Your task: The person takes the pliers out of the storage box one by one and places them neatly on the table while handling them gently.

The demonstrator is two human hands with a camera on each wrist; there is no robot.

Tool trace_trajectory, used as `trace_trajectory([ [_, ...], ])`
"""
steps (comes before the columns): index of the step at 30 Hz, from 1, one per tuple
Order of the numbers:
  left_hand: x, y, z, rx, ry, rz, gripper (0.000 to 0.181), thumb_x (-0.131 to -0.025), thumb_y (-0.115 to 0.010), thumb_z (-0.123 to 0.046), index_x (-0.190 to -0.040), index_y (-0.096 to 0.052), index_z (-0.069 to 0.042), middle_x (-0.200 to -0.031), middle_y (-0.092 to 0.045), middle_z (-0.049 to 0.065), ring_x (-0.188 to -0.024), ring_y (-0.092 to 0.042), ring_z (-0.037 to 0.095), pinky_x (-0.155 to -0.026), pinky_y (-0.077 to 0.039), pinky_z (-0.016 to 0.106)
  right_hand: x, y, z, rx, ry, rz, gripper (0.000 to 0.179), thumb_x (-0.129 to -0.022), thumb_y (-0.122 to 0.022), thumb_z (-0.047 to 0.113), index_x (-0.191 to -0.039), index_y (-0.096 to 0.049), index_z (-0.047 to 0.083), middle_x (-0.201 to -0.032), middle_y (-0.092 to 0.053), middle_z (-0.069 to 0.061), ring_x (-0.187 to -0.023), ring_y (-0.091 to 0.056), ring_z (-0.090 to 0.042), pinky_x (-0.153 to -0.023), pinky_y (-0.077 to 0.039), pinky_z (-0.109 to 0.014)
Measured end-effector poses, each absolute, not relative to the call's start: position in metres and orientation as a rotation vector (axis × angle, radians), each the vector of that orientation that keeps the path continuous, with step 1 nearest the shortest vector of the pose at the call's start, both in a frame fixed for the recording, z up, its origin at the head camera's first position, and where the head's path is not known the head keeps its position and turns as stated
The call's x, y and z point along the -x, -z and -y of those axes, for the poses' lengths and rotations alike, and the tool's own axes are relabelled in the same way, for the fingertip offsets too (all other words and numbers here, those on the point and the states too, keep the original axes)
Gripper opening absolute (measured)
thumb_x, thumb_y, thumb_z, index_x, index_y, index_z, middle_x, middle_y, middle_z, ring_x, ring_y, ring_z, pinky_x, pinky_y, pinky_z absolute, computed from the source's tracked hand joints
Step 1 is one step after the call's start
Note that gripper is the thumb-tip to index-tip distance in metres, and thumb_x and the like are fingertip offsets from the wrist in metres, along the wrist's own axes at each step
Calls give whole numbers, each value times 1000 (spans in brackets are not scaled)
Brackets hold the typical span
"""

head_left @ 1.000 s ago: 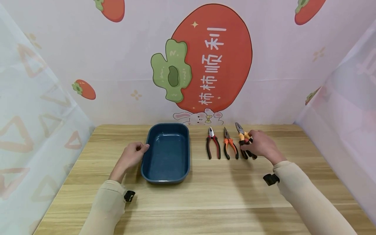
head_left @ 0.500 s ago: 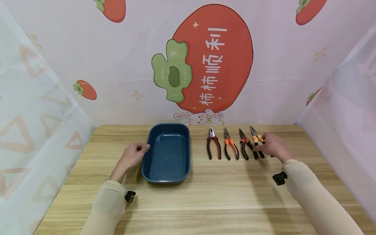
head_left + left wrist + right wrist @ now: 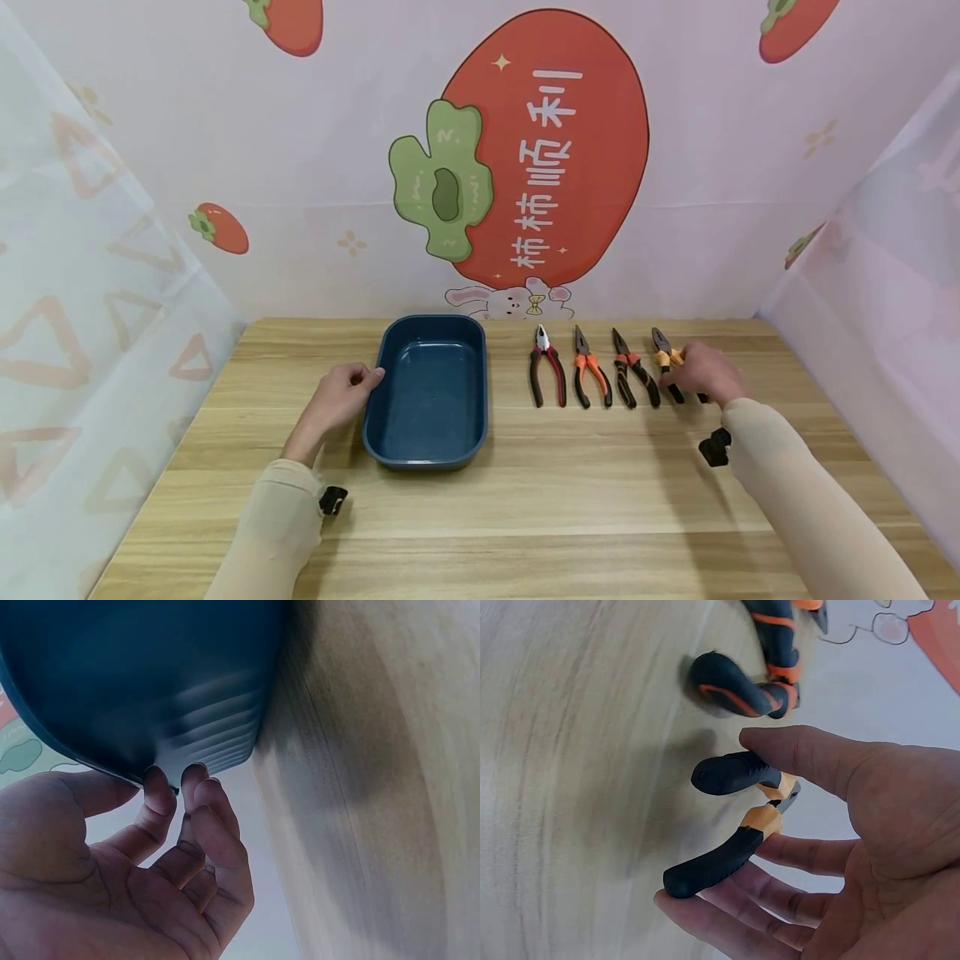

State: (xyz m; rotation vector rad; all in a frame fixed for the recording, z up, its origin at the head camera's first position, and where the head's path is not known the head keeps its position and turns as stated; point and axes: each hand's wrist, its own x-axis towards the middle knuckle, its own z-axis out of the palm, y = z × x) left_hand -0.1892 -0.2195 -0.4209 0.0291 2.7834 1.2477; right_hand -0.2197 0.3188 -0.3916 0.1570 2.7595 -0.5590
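A deep blue rectangular tray [image 3: 425, 462] stands on the table. My left hand [image 3: 341, 402] pinches its left rim between thumb and fingers; in the left wrist view the other fingertips touch or nearly touch the ribbed outer wall. At the right end of a row of pliers, my right hand [image 3: 712, 373] grips yellow-and-black combination pliers [image 3: 716, 862], thumb on one handle and fingers along the other. Their jaws point toward the back wall, and the hand hides part of the handles. Just left lie orange-and-black long-nose pliers [image 3: 622, 364].
Further left in the row are orange long-nose pliers [image 3: 587, 364] and red-and-black combination pliers [image 3: 543, 354]. A printed cloth wall [image 3: 330, 158] rises behind the wooden table [image 3: 525, 517], with more cloth on both sides.
My right hand has moved right with the yellow-and-black pliers, away from the orange-and-black long-nose pliers they partly covered. My left hand has stayed on the tray's rim.
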Motion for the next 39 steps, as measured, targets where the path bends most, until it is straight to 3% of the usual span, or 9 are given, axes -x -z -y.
trace_trajectory([
  [13,189,420,221,-44,-1252,-2790,38,-107,-52,-32,-88,-63,-2,-74,-50,4,-70,-49,22,-63,-39,34,225,403,-324,-176,498,-2735,35,-91,-73,33,-86,-55,4,-72,-47,-7,-61,-48,-21,-54,-41,-34],
  [27,190,422,217,-32,-1261,-2786,37,-107,-52,-32,-87,-62,-2,-73,-49,5,-68,-48,23,-63,-38,34,226,405,-328,-163,499,-2731,36,-91,-73,31,-82,-51,5,-70,-44,-5,-60,-44,-19,-54,-37,-33],
  [39,184,420,219,-36,-1220,-2839,48,-108,-47,-45,-94,-64,-2,-78,-57,7,-69,-51,21,-61,-41,34,222,405,-331,-136,510,-2749,40,-94,-70,36,-90,-51,0,-76,-46,-9,-65,-45,-22,-58,-37,-36],
])
